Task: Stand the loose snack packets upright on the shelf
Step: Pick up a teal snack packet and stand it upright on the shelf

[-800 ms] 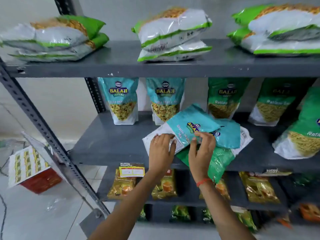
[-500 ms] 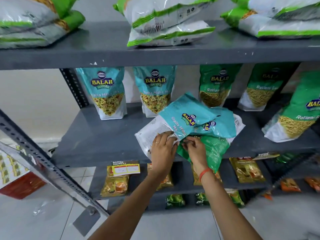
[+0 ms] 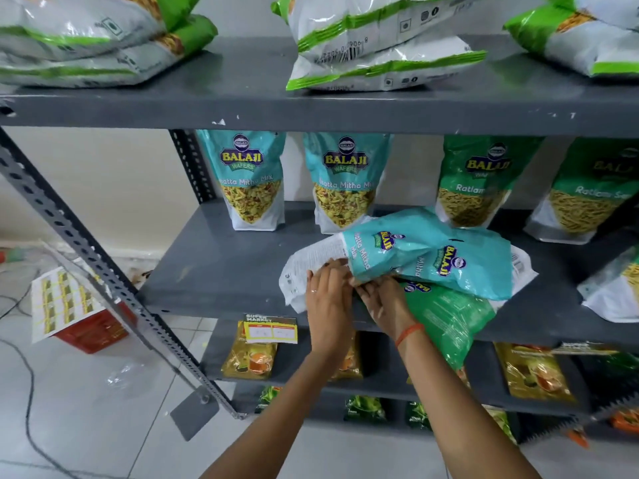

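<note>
Loose pile sits at the front edge of the middle shelf (image 3: 214,271), roughly mid-width: a teal packet (image 3: 387,247) on top, a 2nd teal packet (image 3: 460,271) overlapping it to the right, and a green packet (image 3: 446,319) underneath, its lower end hanging over the shelf lip. Main risk, imo: the green one has little shelf under it, so pulling the top packet free could drag it off w/ the rest of the slick, overlapping stack and drop it to the floor. 2nd risk: swinging a packet up and back could knock over the standing teal pouch (image 3: 345,181) just behind the pile, or the green pouch (image 3: 477,181) next to it. Soft puffy bags also tend to slump unless set square on the base. Left hand (image 3: 328,299) lies flat-ish on the white lower end of the top teal packet, fingers (image 3: 332,267) curled at its edge, more pressing than pinching. Right hand (image 3: 383,302) is touching the left, fingers tucked under the teal packet where it meets the green one; can't tell if it's actually gripping. Both hands close together, partly curled, not clamped.
</note>
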